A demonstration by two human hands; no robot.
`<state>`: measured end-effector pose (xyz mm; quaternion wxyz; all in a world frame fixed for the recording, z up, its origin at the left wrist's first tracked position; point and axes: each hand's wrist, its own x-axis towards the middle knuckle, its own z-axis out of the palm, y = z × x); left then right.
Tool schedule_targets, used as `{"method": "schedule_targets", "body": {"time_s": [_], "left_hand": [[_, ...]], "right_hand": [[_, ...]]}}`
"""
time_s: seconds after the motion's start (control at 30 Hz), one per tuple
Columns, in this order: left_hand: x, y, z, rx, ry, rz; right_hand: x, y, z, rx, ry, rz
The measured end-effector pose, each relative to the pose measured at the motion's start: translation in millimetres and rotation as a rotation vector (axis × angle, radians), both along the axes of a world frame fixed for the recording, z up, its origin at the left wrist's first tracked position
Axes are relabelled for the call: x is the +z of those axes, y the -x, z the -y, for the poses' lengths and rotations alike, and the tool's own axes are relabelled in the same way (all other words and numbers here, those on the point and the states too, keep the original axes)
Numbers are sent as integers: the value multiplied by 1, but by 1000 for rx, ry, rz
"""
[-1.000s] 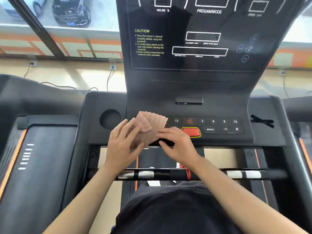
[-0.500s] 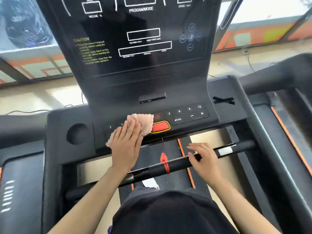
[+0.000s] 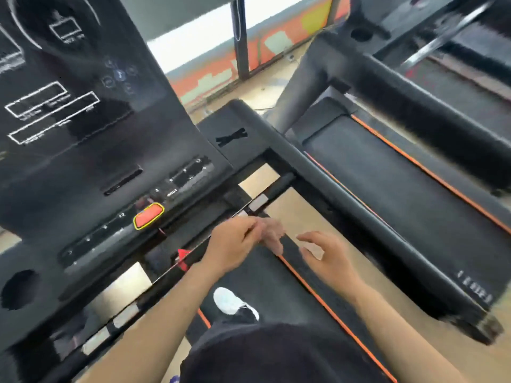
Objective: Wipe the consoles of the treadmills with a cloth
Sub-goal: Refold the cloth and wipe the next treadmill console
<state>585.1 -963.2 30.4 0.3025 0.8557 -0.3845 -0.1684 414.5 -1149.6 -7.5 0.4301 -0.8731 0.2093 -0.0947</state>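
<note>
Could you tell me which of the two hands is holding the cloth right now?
The left hand pinches the pink cloth; the right hand is open and empty beside it.

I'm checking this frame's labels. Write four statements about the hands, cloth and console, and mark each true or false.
1. The left hand holds the pink cloth. True.
2. The cloth is pressed flat on the console. False: it hangs in the air, off the console, above the belt.
3. The right hand grips the crossbar. False: it is open, fingers spread, touching nothing.
4. The red stop button is uncovered. True.
</note>
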Motion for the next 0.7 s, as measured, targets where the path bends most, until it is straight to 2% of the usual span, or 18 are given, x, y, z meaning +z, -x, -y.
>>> {"method": "schedule_targets", "body": {"time_s": [0.1, 0.3, 0.37, 0.57, 0.7], "left_hand": [[10, 54, 42, -149, 137, -192], [16, 161, 112, -252, 165, -402], [19, 194, 134, -308, 159, -499], [20, 274, 190, -493, 96, -682], [7, 311, 232, -594, 19, -736]], "right_hand": [[7, 51, 16, -116, -88, 48], [18, 169, 52, -199, -247, 83], [14, 209, 61, -250, -312, 63], [15, 305, 75, -514, -798, 137], [12, 347, 91, -753, -795, 179]]}}
